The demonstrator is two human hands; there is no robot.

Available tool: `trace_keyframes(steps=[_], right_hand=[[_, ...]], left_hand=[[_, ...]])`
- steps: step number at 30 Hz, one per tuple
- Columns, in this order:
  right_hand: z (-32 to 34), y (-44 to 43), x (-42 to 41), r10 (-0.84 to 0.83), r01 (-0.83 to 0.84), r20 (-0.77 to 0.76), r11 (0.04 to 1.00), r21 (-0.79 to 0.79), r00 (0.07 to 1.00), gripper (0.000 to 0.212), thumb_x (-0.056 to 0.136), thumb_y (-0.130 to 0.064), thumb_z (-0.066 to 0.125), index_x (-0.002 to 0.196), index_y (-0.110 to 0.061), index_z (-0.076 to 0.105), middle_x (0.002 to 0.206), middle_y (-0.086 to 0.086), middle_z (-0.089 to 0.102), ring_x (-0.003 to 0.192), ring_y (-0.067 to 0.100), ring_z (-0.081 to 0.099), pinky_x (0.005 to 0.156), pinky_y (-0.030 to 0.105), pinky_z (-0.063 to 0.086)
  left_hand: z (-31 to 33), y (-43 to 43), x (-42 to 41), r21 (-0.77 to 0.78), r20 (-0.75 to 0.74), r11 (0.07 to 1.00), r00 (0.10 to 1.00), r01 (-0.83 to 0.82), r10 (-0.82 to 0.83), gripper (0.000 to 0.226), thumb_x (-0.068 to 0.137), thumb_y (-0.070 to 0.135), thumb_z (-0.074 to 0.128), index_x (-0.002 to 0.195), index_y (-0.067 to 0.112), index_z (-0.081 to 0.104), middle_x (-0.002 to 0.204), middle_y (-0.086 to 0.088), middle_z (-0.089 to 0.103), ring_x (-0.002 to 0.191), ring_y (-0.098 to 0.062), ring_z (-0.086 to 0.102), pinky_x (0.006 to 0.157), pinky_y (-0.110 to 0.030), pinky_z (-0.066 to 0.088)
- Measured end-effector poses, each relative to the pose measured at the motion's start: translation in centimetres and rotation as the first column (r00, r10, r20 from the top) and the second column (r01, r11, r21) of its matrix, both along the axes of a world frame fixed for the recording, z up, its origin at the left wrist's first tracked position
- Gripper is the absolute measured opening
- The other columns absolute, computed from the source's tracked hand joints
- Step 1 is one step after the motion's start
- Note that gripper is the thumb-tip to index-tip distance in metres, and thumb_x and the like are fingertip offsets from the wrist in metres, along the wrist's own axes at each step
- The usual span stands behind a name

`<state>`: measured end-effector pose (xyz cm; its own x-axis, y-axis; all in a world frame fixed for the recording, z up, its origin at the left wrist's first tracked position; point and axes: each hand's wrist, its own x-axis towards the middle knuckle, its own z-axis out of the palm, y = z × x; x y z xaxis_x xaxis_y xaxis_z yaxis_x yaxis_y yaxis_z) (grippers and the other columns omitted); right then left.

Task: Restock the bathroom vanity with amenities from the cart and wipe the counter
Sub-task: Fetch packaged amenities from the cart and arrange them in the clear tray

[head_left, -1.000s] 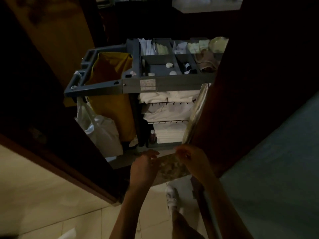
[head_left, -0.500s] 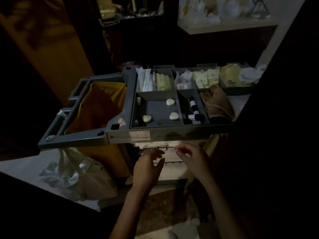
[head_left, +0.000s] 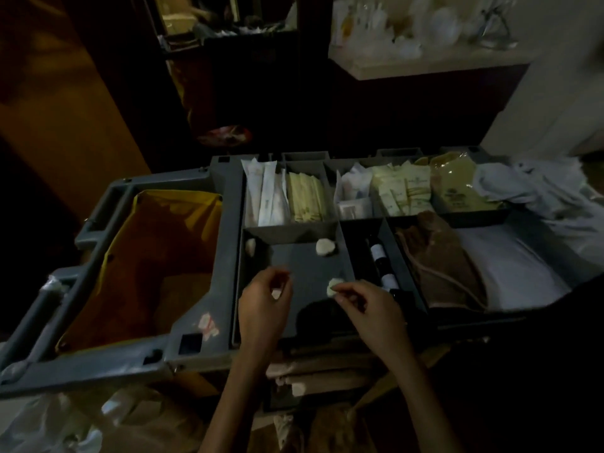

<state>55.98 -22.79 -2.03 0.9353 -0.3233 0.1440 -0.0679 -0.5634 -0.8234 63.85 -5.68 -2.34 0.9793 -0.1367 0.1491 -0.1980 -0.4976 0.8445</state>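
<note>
The grey housekeeping cart (head_left: 202, 351) stands in front of me, its top tray split into compartments. In the near shallow compartment (head_left: 304, 266) lie small white soaps: one (head_left: 324, 247) at the back and one (head_left: 250, 246) against the left wall. My left hand (head_left: 261, 308) is curled over the compartment with a small white soap (head_left: 276, 293) between its fingers. My right hand (head_left: 369, 308) pinches another small soap (head_left: 333, 286) by its fingertips at the compartment's right side. Small dark bottles (head_left: 380, 259) lie in the narrow slot to the right.
Back compartments hold white sachets (head_left: 266, 194), yellow packets (head_left: 307, 197) and cream packets (head_left: 405, 191). A brown pouch (head_left: 441, 263) and white cloth (head_left: 539, 197) lie at right. A yellow linen bag (head_left: 157, 256) hangs at left, a plastic bag (head_left: 49, 426) below it. Folded towels (head_left: 313, 371) sit under the tray.
I have come close to the cart and look down onto its tray. Both hands rose from below the tray edge into the soap compartment and closed on a soap each.
</note>
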Motion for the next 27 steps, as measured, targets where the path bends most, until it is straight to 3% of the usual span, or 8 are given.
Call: trace_keyframes(steps=[6, 13, 17, 20, 23, 27], right_hand=[[1.5, -1.7, 8.6, -0.083, 0.083, -0.006, 0.995, -0.052, 0.996, 0.012, 0.089, -0.017, 0.065, 0.1, -0.02, 0.071, 0.094, -0.005, 0.069, 0.085, 0.006, 0.063, 0.076, 0.015, 0.049], [0.9, -1.5, 15.9, -0.198, 0.189, -0.045, 0.972, -0.141, 0.979, 0.019, 0.09, -0.017, 0.064, 0.108, -0.016, 0.068, 0.103, 0.001, 0.067, 0.091, 0.011, 0.063, 0.082, 0.029, 0.053], [0.6, -1.5, 19.4, -0.222, 0.197, -0.086, 0.952, -0.235, 0.971, 0.031, 0.092, -0.015, 0.06, 0.123, -0.012, 0.06, 0.118, 0.007, 0.063, 0.107, 0.021, 0.059, 0.089, 0.027, 0.044], [0.2, -1.6, 22.4, -0.251, 0.188, -0.151, 0.921, -0.342, 0.956, 0.035, 0.095, -0.009, 0.05, 0.13, -0.009, 0.053, 0.121, 0.014, 0.061, 0.109, 0.029, 0.057, 0.086, 0.028, 0.035], [-0.6, -1.6, 25.2, -0.32, 0.184, -0.244, 0.872, -0.454, 0.915, 0.031, 0.097, -0.008, 0.043, 0.126, -0.007, 0.052, 0.12, 0.014, 0.061, 0.107, 0.028, 0.059, 0.079, 0.032, 0.041], [-1.4, -1.1, 27.2, -0.45, 0.21, -0.318, 0.793, -0.572, 0.835, 0.028, 0.101, -0.006, 0.036, 0.122, -0.003, 0.053, 0.12, 0.016, 0.061, 0.108, 0.029, 0.059, 0.085, 0.035, 0.045]], left_hand=[[-0.2, -1.8, 9.5, -0.042, 0.079, 0.999, 0.997, 0.011, -0.008, 0.015, 0.087, 0.018, 0.066, 0.102, 0.022, 0.069, 0.092, 0.008, 0.069, 0.086, -0.003, 0.064, 0.072, -0.012, 0.045], [-0.7, -4.1, 15.8, -0.24, 0.132, 0.968, 0.991, 0.066, -0.035, 0.019, 0.088, 0.011, 0.064, 0.106, 0.016, 0.068, 0.101, 0.005, 0.067, 0.095, -0.003, 0.061, 0.081, -0.017, 0.05], [-0.8, -5.9, 18.0, -0.327, 0.05, 0.935, 0.991, 0.136, -0.126, 0.023, 0.089, 0.007, 0.064, 0.109, 0.018, 0.066, 0.104, 0.003, 0.065, 0.097, -0.002, 0.061, 0.083, -0.009, 0.046], [-1.3, -5.8, 19.0, -0.38, -0.02, 0.919, 0.992, 0.109, -0.125, 0.026, 0.088, 0.006, 0.064, 0.11, 0.019, 0.066, 0.103, 0.002, 0.066, 0.096, -0.002, 0.062, 0.08, -0.008, 0.047], [-1.2, -5.2, 19.5, -0.427, -0.078, 0.903, 0.993, 0.042, -0.083, 0.025, 0.088, 0.006, 0.064, 0.109, 0.019, 0.066, 0.1, 0.005, 0.068, 0.094, -0.003, 0.063, 0.079, -0.012, 0.05], [-0.7, -4.8, 19.5, -0.468, -0.126, 0.883, 0.988, 0.023, -0.093, 0.024, 0.09, 0.007, 0.062, 0.111, 0.019, 0.065, 0.099, 0.01, 0.067, 0.09, 0.003, 0.062, 0.076, -0.01, 0.05]])
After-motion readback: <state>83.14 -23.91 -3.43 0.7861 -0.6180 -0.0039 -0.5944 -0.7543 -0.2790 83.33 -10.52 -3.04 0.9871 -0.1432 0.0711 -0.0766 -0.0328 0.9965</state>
